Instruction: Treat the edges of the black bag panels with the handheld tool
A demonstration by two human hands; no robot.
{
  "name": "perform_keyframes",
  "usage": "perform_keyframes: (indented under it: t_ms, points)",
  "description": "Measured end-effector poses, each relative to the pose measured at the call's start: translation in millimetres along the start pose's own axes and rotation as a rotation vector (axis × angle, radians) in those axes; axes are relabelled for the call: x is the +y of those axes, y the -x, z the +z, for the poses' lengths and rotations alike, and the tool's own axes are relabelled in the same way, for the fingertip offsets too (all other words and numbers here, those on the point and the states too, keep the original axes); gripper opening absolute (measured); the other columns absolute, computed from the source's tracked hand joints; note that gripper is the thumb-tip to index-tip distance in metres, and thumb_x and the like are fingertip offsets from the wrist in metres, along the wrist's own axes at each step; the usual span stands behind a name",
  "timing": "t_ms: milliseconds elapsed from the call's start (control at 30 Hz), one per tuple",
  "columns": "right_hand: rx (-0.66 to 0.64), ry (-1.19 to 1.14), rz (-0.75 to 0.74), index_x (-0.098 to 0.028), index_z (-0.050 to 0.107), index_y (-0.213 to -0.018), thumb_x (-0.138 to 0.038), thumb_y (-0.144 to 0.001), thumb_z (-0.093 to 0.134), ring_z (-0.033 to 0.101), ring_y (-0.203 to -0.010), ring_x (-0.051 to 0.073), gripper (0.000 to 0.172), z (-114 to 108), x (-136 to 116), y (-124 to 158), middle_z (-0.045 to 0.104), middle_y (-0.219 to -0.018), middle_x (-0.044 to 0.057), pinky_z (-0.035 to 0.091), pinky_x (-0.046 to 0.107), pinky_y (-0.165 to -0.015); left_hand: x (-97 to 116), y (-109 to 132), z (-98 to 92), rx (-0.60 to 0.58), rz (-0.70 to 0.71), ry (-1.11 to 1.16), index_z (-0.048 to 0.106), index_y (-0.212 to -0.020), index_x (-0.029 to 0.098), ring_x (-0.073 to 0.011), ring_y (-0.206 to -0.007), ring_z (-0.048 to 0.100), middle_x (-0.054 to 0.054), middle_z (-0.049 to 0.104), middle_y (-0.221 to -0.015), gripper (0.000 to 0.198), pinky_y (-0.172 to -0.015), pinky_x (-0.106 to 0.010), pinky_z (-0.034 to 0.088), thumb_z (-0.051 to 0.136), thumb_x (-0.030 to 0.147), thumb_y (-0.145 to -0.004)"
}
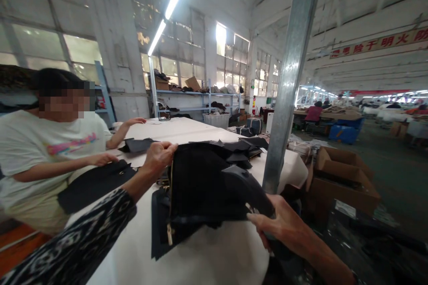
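A black fabric piece with a gold-toothed zipper (197, 182) is stretched between my two hands above the white table. My left hand (159, 156) pinches its upper left corner. A gold zipper pull (170, 234) hangs at its lower left. My right hand (277, 220) is closed on the fabric's right end, thumb along the lower edge. Beside that thumb shows a small shiny metal thing (251, 208), too blurred to name. More black fabric pieces (158, 227) lie under the left side of the held one, and others (249, 144) lie behind it.
A co-worker (63, 142) sits at the left, with hands near dark fabric (96, 182). A metal post (287, 84) rises at the table's right side. Open cardboard boxes (344, 178) and dark plastic-wrapped bundles (368, 240) stand right of the white table (187, 131). Loaded shelves (197, 93) line the wall.
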State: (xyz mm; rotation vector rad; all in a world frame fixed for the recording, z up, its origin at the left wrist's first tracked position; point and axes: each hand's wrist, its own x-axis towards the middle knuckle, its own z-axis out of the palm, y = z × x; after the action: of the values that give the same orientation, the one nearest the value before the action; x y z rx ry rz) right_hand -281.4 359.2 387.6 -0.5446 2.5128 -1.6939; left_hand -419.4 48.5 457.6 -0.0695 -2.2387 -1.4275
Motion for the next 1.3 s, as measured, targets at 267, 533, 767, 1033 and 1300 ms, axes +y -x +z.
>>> perform_keyframes:
  t_ms: [267,533,767,1033,1300]
  points:
    - [0.085,0.048,0.004,-0.012,0.050,-0.074,-0.050,-0.084,0.054,0.050,-0.045,0.011,0.039,-15,-10,27,0.056,-0.053,0.003,0.039,0.020,-0.045,44,4,1.7,0.387,0.724,-0.554,0.054,-0.079,0.007,-0.0100,-0.063,0.037,-0.003,0.046,-0.068,0.036,-0.065,-0.028,0.025,0.036,0.033,-0.096]
    - [0.038,0.072,0.062,-0.012,0.049,-0.080,-0.049,-0.085,0.054,0.053,-0.047,0.012,0.038,-21,6,54,0.058,-0.055,0.002,0.042,0.020,-0.049,-56,146,82.8,-0.372,1.435,-0.762,0.054,-0.084,0.012,-0.0169,-0.066,0.044,-0.005,0.054,-0.079,0.016,-0.063,-0.032,0.032,0.039,0.007,-0.084]
    - [0.019,0.042,0.114,-0.011,0.050,-0.084,-0.043,-0.086,0.054,0.054,-0.046,0.012,0.033,-21,29,66,0.057,-0.054,0.001,0.041,0.021,-0.048,-132,212,134.6,-0.765,1.060,-0.908,0.056,-0.093,0.011,-0.0240,-0.082,0.054,-0.011,0.056,-0.090,0.027,-0.076,-0.038,0.042,0.040,-0.001,-0.074]
    - [-0.047,0.011,0.178,-0.010,0.053,-0.087,-0.044,-0.087,0.056,0.054,-0.047,0.011,0.034,-27,57,81,0.057,-0.056,0.001,0.040,0.019,-0.048,-119,230,134.4,-0.721,-0.622,0.331,0.055,-0.080,0.010,-0.0195,-0.062,0.059,-0.010,0.060,-0.072,0.064,-0.060,-0.030,0.046,0.057,0.072,-0.067]
    - [-0.117,0.004,0.240,-0.010,0.055,-0.100,-0.043,-0.087,0.057,0.053,-0.050,0.010,0.035,-13,49,85,0.057,-0.058,0.000,0.039,0.016,-0.047,-109,229,133.0,-0.538,-1.033,0.961,0.059,-0.088,0.007,-0.0113,-0.060,0.057,-0.006,0.060,-0.075,0.029,-0.056,-0.022,0.048,0.073,0.028,-0.073]
